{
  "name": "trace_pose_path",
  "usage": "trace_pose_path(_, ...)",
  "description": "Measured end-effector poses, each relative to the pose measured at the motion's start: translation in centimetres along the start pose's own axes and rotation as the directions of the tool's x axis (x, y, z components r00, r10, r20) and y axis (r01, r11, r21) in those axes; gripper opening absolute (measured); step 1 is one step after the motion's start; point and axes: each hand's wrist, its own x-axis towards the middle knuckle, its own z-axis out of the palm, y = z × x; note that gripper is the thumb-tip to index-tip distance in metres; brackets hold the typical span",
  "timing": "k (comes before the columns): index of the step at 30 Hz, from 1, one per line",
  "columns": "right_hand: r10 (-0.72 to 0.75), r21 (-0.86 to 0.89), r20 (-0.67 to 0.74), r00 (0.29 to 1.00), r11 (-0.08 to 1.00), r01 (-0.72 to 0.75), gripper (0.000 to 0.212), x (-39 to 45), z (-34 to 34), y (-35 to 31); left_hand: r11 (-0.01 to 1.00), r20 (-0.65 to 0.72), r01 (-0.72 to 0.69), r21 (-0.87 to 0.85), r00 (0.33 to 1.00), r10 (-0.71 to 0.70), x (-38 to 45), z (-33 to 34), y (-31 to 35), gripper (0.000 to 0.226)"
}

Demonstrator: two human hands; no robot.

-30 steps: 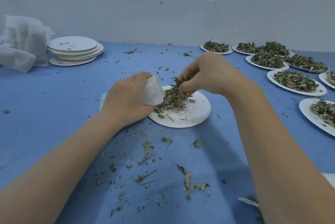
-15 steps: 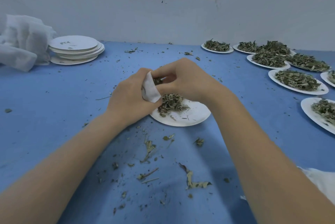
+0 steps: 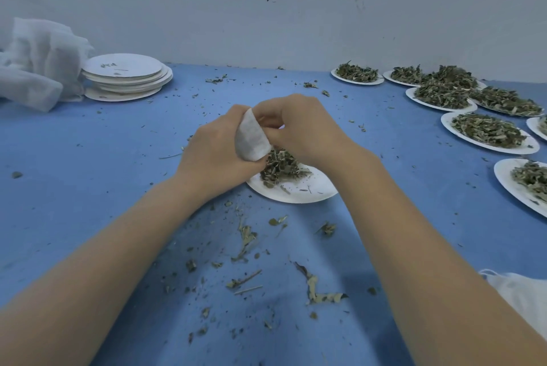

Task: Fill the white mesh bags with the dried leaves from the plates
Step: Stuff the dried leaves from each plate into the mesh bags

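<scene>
Pushing a pinch of leaves into the white mesh bag (image 3: 251,140), the right hand (image 3: 299,125) has come off the plate (image 3: 299,192), where it was gathering a second ago, so one more load goes in. Its fingers are curled at the bag's mouth; the left hand (image 3: 213,155) grips the bag above the dried leaves (image 3: 279,167). Full plates (image 3: 488,134) crowd the blue table's (image 3: 88,188) right edge; emptied plates (image 3: 127,75) sit far left. The near edge has room amid scattered scraps.

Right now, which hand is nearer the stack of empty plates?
Left. The left hand sits on the same side as the stack of empty plates; the right hand lies farther right.
</scene>
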Motion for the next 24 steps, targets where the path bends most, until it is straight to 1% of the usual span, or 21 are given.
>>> trace_pose_path(3,0.017,-0.276,0.139,0.990,0.961,0.022,0.019,0.3,0.4,-0.2,0.999,0.037,-0.032,-0.016,0.999,0.032,-0.2,0.2,0.2,0.047)
trace_pose_path(4,0.022,-0.295,0.170,0.985,0.955,0.030,0.018,0.2,0.3,-0.2,0.999,0.047,-0.039,-0.017,0.998,0.039,-0.2,0.3,0.3,0.048)
trace_pose_path(6,0.012,-0.184,0.204,0.979,0.982,0.027,0.016,-0.1,-0.5,0.2,0.999,0.054,-0.028,-0.033,0.998,0.030,-0.2,0.3,0.4,0.053)
trace_pose_path(8,0.003,-0.018,0.178,0.984,1.000,0.000,0.017,-0.5,-1.5,0.7,0.999,0.054,-0.028,-0.046,0.998,0.030,0.0,0.1,0.3,0.060)
trace_pose_path(12,-0.040,0.208,0.110,0.993,0.978,0.017,0.033,-0.9,-2.8,1.5,0.999,0.055,-0.025,0.023,0.998,0.024,0.2,-0.3,-0.1,0.061)
trace_pose_path(14,-0.064,0.296,0.072,0.995,0.954,0.039,0.029,-0.9,-2.9,1.8,0.998,0.040,-0.021,0.051,0.999,0.019,0.3,-0.4,-0.4,0.059)
trace_pose_path(16,-0.041,0.336,0.004,0.999,0.941,0.037,0.020,-0.9,-2.9,2.3,0.996,0.015,-0.014,0.085,1.000,0.012,0.5,-0.7,-0.7,0.058)
trace_pose_path(17,-0.006,0.317,-0.042,0.999,0.948,0.019,0.017,-0.8,-3.0,2.6,0.995,0.007,-0.005,0.097,1.000,0.004,0.5,-0.8,-0.8,0.057)
trace_pose_path(18,0.035,0.255,-0.087,0.996,0.967,-0.012,0.018,-0.7,-2.9,3.0,0.994,0.004,0.008,0.106,1.000,-0.008,0.6,-0.8,-1.0,0.057)
trace_pose_path(19,0.078,0.151,-0.117,0.990,0.987,-0.060,0.023,-0.6,-2.8,3.3,0.993,0.006,0.021,0.117,1.000,-0.022,0.6,-0.9,-1.2,0.056)
trace_pose_path(20,0.123,0.030,-0.115,0.986,0.992,-0.121,0.029,-0.5,-2.7,3.7,0.991,0.012,0.030,0.128,0.999,-0.032,0.6,-0.9,-1.4,0.056)
trace_pose_path(21,0.172,-0.071,-0.076,0.982,0.981,-0.178,0.037,-0.3,-2.6,4.0,0.989,0.019,0.036,0.141,0.999,-0.039,0.6,-0.8,-1.5,0.056)
trace_pose_path(22,0.213,-0.158,-0.005,0.977,0.964,-0.211,0.045,-0.3,-2.3,4.4,0.988,0.025,0.036,0.152,0.999,-0.040,0.6,-0.8,-1.6,0.056)
trace_pose_path(24,0.263,-0.325,0.168,0.950,0.925,-0.199,0.057,-0.2,-1.5,5.1,0.986,0.026,0.032,0.166,0.999,-0.037,0.5,-0.7,-1.8,0.057)
